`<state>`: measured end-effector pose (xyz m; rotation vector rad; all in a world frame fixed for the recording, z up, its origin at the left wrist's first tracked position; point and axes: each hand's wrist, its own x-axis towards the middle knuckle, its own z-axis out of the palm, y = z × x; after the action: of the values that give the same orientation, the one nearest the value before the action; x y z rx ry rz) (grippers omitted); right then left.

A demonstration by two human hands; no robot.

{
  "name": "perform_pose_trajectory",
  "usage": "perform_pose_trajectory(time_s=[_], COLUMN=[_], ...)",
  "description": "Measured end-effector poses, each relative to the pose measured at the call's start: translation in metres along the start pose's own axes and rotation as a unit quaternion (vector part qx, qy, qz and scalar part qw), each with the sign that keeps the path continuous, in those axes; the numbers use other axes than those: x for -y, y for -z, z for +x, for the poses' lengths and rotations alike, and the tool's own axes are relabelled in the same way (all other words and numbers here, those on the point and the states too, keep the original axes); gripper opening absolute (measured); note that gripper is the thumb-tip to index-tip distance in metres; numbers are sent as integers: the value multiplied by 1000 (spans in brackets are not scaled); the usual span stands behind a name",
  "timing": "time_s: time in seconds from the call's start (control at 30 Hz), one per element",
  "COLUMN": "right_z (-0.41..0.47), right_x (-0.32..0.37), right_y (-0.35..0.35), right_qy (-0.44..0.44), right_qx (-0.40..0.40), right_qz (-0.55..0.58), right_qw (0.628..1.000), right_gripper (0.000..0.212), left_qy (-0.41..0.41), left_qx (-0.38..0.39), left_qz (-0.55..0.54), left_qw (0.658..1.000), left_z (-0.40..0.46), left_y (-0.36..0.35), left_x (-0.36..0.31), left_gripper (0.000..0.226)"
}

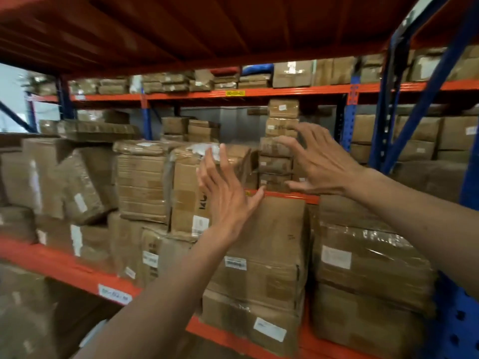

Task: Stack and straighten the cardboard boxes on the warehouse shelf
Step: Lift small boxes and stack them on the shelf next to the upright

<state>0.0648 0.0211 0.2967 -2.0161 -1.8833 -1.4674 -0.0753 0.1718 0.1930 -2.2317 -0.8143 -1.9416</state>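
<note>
Where the orange beam (64,265) of the near shelf crosses the view, brown cardboard boxes (141,187) crowd the rack, some leaning, several wrapped in clear tape and bearing white labels. Blue uprights (388,120) stand at the right, the orange underside of the upper deck (207,29) fills the top of the view, and a second rack behind carries more boxes on its own levels. A tall box (272,255) sits on the near shelf at centre, with a taped pair (368,260) stacked just beside it on the right.

Both bare forearms reach forward and up. The left hand (225,195) is raised edge-on, fingers straight and spread, in front of a taped box (186,193); whether it touches is unclear. The right hand (321,161) is open, fingers curled like a claw, thumb low, in front of a narrow stack of small boxes (281,143) on the far rack, holding nothing.

Motion blur smears the edges, and label print is unreadable.
</note>
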Motion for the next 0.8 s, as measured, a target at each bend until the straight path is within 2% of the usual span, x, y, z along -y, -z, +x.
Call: perform_pose_trajectory(time_s=[0.07,0.17,0.3,0.43,0.53,0.63,0.73,0.8], right_z=[42,90,136,167,176,172,155,136], right_x=[24,70,127,156,163,165,155,134], right_y=[6,11,-5,-20,-29,-27,-8,1], right_qy=[76,171,246,262,264,245,239,223], right_qx=[-2,23,87,185,224,252,219,207], right_qz=[-13,-66,-207,-321,-347,-328,-299,-286], right_qw=[997,983,943,891,871,877,897,909], right_gripper=[108,126,115,139,134,137,133,129], left_qy=[119,257,369,375,359,321,278,222], left_qx=[12,94,186,198,197,190,198,201], left_qz=[-28,-51,-95,-76,-66,-72,-69,-61], left_qw=[992,961,906,902,910,925,937,952], left_z=[-6,-31,-53,-50,-56,-58,-55,-48], left_y=[11,17,11,2,-3,-5,1,2], left_x=[33,73,99,96,96,97,94,92], left_gripper=[142,162,174,179,178,170,162,158])
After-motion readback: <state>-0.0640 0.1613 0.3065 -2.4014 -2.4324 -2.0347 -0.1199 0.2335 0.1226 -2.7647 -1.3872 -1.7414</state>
